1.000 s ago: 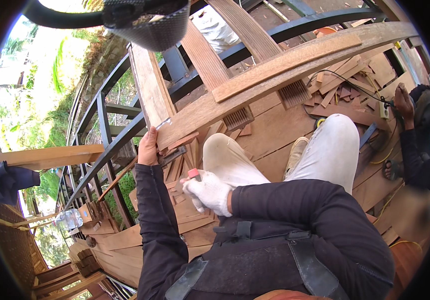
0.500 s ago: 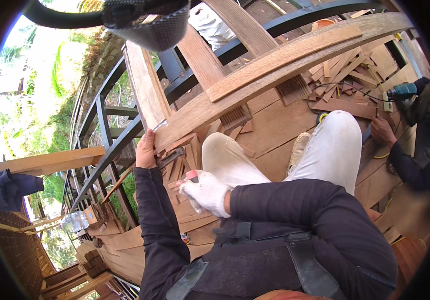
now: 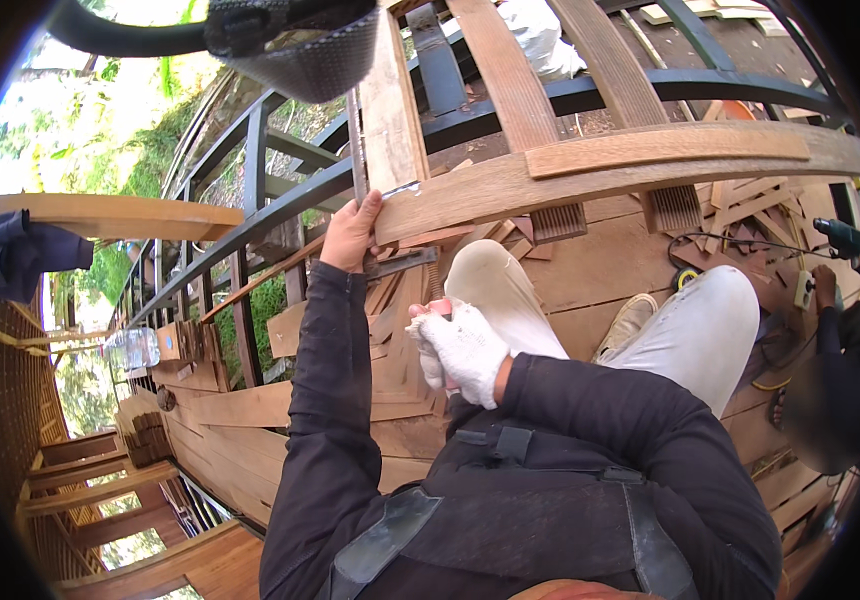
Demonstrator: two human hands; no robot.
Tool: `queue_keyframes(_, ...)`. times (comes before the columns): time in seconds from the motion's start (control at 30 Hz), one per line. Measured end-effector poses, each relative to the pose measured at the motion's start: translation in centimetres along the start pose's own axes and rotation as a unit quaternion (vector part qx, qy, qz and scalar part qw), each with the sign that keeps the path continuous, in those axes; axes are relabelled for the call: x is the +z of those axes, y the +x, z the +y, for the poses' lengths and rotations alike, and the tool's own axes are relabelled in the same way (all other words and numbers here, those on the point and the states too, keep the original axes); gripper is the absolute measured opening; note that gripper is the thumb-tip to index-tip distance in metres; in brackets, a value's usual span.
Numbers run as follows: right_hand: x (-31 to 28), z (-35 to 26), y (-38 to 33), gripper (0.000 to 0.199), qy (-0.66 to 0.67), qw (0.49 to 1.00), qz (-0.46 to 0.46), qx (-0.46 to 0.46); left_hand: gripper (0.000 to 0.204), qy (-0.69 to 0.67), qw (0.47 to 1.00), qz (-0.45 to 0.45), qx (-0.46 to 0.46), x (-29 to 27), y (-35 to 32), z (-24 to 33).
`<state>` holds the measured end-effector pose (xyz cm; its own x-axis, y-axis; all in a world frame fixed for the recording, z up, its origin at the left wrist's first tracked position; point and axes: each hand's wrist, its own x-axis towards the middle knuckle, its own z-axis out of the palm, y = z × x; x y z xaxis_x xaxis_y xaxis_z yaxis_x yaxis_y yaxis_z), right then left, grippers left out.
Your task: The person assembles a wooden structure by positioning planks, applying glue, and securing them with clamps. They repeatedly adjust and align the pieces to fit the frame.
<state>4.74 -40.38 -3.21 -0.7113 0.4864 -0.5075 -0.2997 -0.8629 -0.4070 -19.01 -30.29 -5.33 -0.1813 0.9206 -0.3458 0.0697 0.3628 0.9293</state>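
A bar clamp [image 3: 402, 263] with a dark jaw, threaded screw and red handle sits at the left end of a long curved wooden board [image 3: 450, 207]. My bare left hand [image 3: 353, 235] is closed around the clamp's bar beside the board's end, its thumb near the corner; most of its fingers are hidden. In a white knitted glove, my right hand [image 3: 467, 348] wraps the clamp's handle below the screw. A thinner wood strip [image 3: 670, 150] lies on top of the board. Grooved slats [image 3: 510, 80] pass beneath the board.
Dark metal railing [image 3: 430, 130] runs under the slats. Wood offcuts [image 3: 750, 205] litter the deck at right, where a co-worker's hand [image 3: 825, 287] is near a teal power drill [image 3: 840, 238]. A clear plastic bottle [image 3: 133, 348] stands at left, with dark cloth [image 3: 25, 255] over a beam.
The view has swung, so board, railing and hands appear farther right. My right hand has turned on the clamp's handle, while my left hand keeps its place at the board's end.
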Motion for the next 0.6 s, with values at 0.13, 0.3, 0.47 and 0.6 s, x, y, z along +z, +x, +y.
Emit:
queue_keyframes(0.13,-3.3,1.2,2.0,0.010,0.213,0.944,-0.244,0.063,0.048,-0.015,1.000,-0.008,0.003,0.0,0.2,0.1)
queue_keyframes(0.3,-0.1,0.4,-0.4,0.012,-0.017,0.999,0.046,-0.019,0.048,-0.019,1.000,0.003,0.000,0.7,-0.2,0.4)
queue_keyframes(0.47,0.6,1.4,-0.3,0.016,-0.058,0.992,0.089,-0.063,0.047,-0.010,1.000,0.006,-0.010,0.6,0.0,0.5)
queue_keyframes(0.6,0.6,1.1,0.0,0.015,-0.028,0.995,0.079,-0.046,0.048,-0.022,1.000,0.002,-0.018,0.7,-0.3,0.8)
